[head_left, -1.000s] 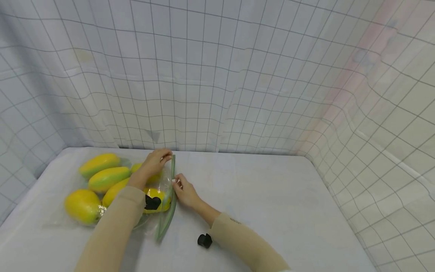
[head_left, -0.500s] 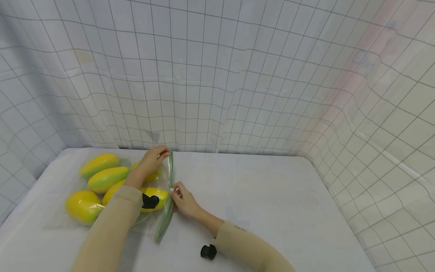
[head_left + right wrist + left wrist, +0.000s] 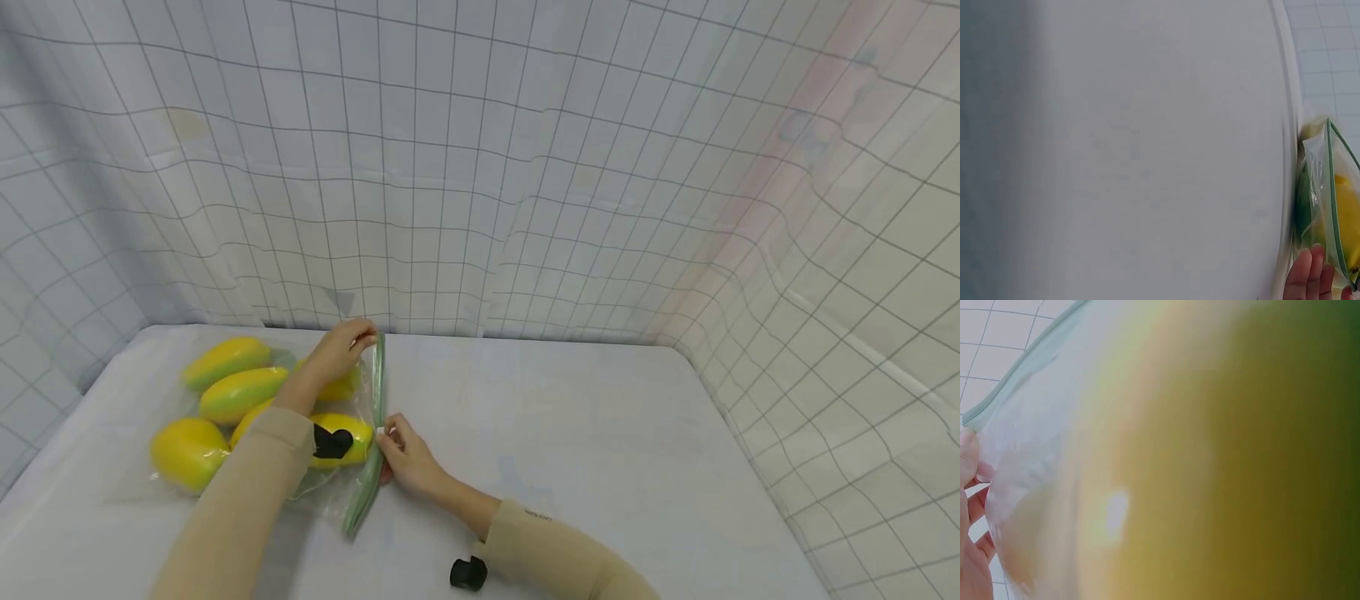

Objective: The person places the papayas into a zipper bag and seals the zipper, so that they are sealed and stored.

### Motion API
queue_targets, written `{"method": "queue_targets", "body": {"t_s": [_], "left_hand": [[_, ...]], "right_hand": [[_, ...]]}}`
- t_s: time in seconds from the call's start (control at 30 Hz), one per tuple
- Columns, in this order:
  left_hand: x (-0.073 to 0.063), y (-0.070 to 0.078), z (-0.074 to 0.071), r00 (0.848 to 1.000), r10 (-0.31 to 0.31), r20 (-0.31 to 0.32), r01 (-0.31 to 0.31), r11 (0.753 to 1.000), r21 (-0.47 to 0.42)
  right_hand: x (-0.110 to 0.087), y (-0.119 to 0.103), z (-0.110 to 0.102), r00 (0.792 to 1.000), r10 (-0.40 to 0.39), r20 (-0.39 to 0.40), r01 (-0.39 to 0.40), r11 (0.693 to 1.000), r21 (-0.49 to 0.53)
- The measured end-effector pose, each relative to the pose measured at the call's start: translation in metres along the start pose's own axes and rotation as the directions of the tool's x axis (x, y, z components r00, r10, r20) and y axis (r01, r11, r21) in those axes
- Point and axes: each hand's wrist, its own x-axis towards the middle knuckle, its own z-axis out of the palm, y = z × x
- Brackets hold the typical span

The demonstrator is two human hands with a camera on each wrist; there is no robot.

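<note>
A clear zip bag [image 3: 333, 496] lies on the left of the table with several yellow-green, mango-like fruits [image 3: 243, 394] inside. Its green seal strip [image 3: 378, 371] runs along the right side. At the strip's far end, my left hand [image 3: 336, 354] pinches the bag's corner between thumb and fingers. Lower on the strip, my right hand [image 3: 412, 462] pinches the small white slider [image 3: 381, 431]. The left wrist view is mostly a blurred yellow fruit [image 3: 1222, 462], with my left fingertips at its left edge. Two green seal edges [image 3: 1333, 194] stand apart in the right wrist view.
A white cloth covers the table [image 3: 585, 450], which extends to the right of the bag. Grid-patterned curtains [image 3: 480, 183] enclose the back and sides. Black camera mounts [image 3: 468, 574] sit at both wrists.
My right hand has slid toward me along the seal strip with the white slider. My left hand has shifted slightly left and away while keeping the corner.
</note>
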Motion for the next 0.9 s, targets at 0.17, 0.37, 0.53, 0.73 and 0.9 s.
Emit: {"method": "queue_targets", "body": {"t_s": [0.17,0.37,0.53,0.73,0.9], "left_hand": [[0.002,0.002,-0.004,1.0,0.004,0.022,-0.004,1.0,0.002],[0.002,0.003,-0.007,0.999,-0.013,0.044,0.014,1.0,-0.012],[0.002,0.002,-0.007,0.998,-0.031,0.058,0.033,0.999,-0.026],[0.002,0.004,-0.009,0.996,-0.054,0.069,0.057,0.997,-0.045],[0.003,0.005,-0.01,0.995,-0.071,0.074,0.075,0.996,-0.052]], "right_hand": [[-0.003,0.004,0.002,1.0,0.01,0.019,-0.01,1.0,0.02],[-0.011,0.005,0.004,1.0,0.002,0.026,-0.004,0.998,0.056],[-0.023,-0.003,0.007,1.0,-0.001,0.012,0.0,0.997,0.083],[-0.029,0.006,0.009,0.999,0.004,0.041,-0.008,0.995,0.102],[-0.037,0.007,0.01,0.998,0.01,0.065,-0.016,0.995,0.096]]}}
